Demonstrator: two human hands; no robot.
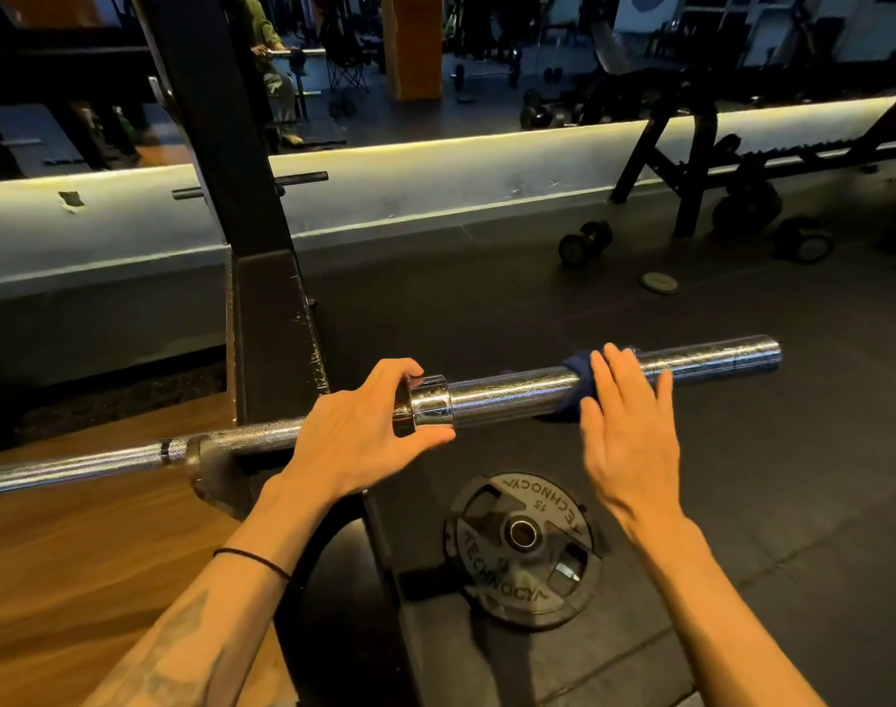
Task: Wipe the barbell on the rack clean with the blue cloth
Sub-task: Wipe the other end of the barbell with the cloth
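Observation:
A chrome barbell (507,387) lies across the black rack (262,318), its thick sleeve reaching out to the right. My left hand (364,426) grips the collar where the sleeve begins, thumb below and fingers over the top. The blue cloth (576,380) is draped over the sleeve's middle. My right hand (624,426) presses on the cloth with straight, spread fingers lying across the sleeve. Most of the cloth is hidden under that hand.
A black 15 weight plate (519,548) lies flat on the rubber floor below the sleeve. Dumbbells (586,242) and a small disc (658,283) lie farther back. A bench frame (690,145) stands at the back right. A mirror wall runs behind the rack.

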